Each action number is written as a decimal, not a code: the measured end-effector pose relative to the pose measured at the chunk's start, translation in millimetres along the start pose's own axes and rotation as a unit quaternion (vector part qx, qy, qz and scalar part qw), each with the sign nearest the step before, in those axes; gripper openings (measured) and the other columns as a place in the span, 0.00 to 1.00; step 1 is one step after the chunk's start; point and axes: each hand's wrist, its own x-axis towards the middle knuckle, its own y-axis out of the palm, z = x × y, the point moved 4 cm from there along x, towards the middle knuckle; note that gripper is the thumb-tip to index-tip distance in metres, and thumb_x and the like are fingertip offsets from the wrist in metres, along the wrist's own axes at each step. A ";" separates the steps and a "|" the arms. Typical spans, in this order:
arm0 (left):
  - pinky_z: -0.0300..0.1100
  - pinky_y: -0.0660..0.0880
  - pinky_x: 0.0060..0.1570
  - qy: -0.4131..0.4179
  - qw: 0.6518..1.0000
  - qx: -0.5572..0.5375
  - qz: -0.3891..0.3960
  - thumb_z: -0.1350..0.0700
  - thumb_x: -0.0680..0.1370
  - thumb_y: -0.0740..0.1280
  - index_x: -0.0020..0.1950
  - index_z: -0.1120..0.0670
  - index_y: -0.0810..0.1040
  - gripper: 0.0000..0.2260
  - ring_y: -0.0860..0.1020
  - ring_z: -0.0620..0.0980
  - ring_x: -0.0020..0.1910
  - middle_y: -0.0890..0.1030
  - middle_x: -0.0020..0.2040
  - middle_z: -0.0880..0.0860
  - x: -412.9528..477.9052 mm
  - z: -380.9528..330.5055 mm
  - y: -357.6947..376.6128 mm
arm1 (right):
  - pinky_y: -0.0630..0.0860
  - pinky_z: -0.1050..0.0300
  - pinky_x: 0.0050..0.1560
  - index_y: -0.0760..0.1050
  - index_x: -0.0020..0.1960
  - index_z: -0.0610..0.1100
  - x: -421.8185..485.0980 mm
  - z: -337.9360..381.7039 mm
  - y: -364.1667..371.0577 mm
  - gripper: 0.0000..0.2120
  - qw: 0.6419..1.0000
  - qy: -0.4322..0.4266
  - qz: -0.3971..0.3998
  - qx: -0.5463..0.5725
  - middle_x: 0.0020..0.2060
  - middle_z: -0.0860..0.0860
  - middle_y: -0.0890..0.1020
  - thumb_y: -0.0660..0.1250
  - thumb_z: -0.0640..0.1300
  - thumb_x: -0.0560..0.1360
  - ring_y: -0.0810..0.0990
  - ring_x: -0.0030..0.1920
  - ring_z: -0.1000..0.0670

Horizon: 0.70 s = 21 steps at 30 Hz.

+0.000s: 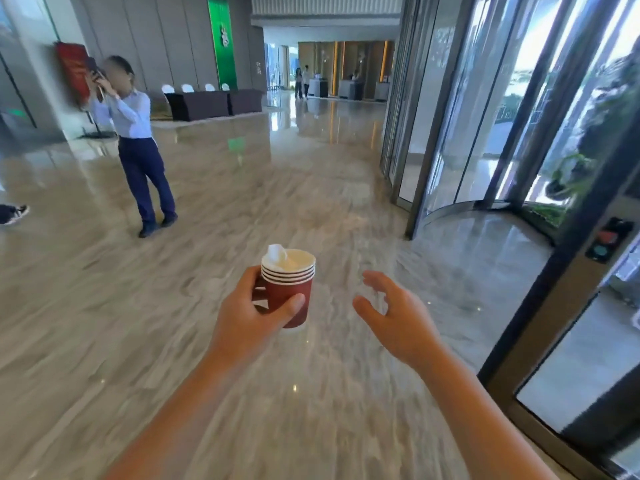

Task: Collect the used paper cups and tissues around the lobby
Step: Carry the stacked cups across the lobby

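A stack of several red paper cups with white rims is held upright in front of me over the marble floor. My left hand grips the stack, thumb across the front and fingers round the back. A crumpled white tissue sticks out of the top cup. My right hand hovers a short way to the right of the cups, fingers spread and loosely bent, holding nothing.
A person in a light shirt and dark trousers stands on the left. A glass revolving door fills the right side. Dark draped tables with white chairs line the far wall. Polished marble floor stretches ahead.
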 end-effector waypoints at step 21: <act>0.35 0.79 0.43 0.008 0.994 -0.051 0.097 0.39 0.62 0.77 0.57 0.44 0.81 0.25 0.84 0.40 0.48 0.86 0.49 0.41 703.8 187.5 295.8 | 0.72 0.55 0.65 0.70 0.71 0.55 708.7 -220.5 59.6 0.23 0.995 0.068 -0.065 0.028 0.65 0.59 0.78 0.66 0.58 0.77 0.76 0.65 0.55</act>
